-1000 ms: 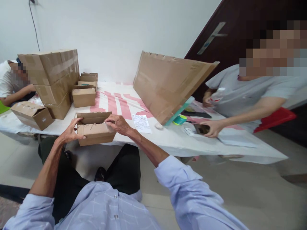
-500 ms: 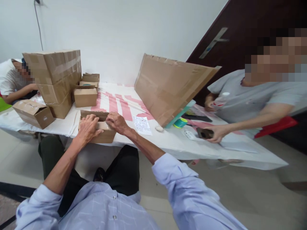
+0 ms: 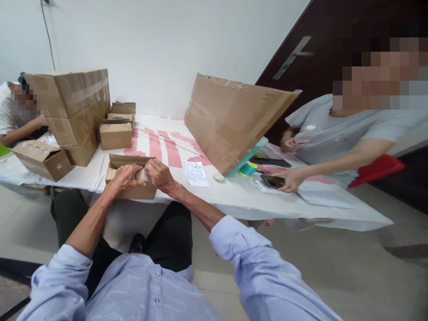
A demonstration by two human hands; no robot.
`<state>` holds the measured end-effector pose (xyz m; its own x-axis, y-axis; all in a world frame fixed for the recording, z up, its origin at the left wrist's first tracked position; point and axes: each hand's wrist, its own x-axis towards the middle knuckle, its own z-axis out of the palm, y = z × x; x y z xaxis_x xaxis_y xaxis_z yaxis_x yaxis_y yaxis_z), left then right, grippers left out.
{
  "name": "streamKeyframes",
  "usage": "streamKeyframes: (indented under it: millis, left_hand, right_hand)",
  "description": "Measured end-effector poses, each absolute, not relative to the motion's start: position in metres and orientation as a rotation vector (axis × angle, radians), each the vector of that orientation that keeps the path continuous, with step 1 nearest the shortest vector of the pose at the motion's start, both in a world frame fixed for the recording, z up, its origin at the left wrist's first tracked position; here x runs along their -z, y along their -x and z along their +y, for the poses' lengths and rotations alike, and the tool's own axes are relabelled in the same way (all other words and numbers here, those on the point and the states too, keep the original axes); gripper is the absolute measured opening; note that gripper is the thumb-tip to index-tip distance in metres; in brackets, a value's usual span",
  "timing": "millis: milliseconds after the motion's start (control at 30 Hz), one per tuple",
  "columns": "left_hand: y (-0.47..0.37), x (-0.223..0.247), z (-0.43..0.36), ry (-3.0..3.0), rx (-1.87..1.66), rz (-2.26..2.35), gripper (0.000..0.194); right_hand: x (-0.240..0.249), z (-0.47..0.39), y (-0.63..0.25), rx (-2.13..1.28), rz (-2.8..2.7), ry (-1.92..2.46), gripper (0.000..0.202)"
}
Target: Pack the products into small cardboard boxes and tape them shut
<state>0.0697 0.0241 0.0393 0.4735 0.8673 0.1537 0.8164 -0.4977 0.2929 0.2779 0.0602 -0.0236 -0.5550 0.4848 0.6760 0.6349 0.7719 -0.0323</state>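
A small cardboard box point(image 3: 135, 192) stands at the table's near edge, its back flap point(image 3: 129, 159) upright. Over its opening lies my left hand point(image 3: 127, 177), fingers bent together and thumb against a tan rounded piece point(image 3: 143, 176). My right hand point(image 3: 160, 174) pinches that piece from the other side with curled fingers. Whether the piece is a flap or a separate thing, I cannot tell. Both hands hide most of the box's inside.
Taped cartons point(image 3: 72, 104) are stacked at the left, beside smaller boxes point(image 3: 116, 135). A printed sheet point(image 3: 195, 174), a leaning cardboard panel point(image 3: 234, 118) and a tape roll point(image 3: 248, 169) lie rightward. A person's hand point(image 3: 292, 179) holds a dark object point(image 3: 272, 181) at the right.
My left hand has drawn in closer to the right, its fingers more bent. The other person's dark object has moved over the white power strip. The view has shifted slightly.
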Motion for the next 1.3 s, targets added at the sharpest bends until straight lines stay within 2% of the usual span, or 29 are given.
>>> streamKeyframes:
  millis: [267,500,700,933,1167,1300]
  left_hand:
    - [-0.073,-0.039,0.030,-2.472,-0.420,1.504,0.053]
    - [-0.070,-0.040,0.031,-2.469,-0.418,1.493,0.046]
    - [-0.068,-0.035,0.038,-2.449,-0.412,1.521,0.063]
    - [-0.059,-0.044,0.048,-2.520,-0.447,1.449,0.065]
    - [-0.041,-0.060,0.065,-2.592,-0.515,1.409,0.073]
    - [-0.050,-0.068,0.054,-2.803,-0.654,1.434,0.063]
  right_hand:
    - [0.031,0.052,-0.279,0.046,-2.173,0.831,0.023]
    - [0.023,0.035,-0.282,-0.022,-2.090,0.831,0.021]
    - [-0.008,-0.005,-0.304,-0.197,-1.693,0.961,0.016]
    - [-0.037,-0.010,-0.351,-0.496,-1.508,0.950,0.024]
    - [-0.015,-0.001,-0.421,-0.583,-1.404,1.001,0.027]
    - [0.017,0.000,-0.493,-0.493,-1.321,1.206,0.021]
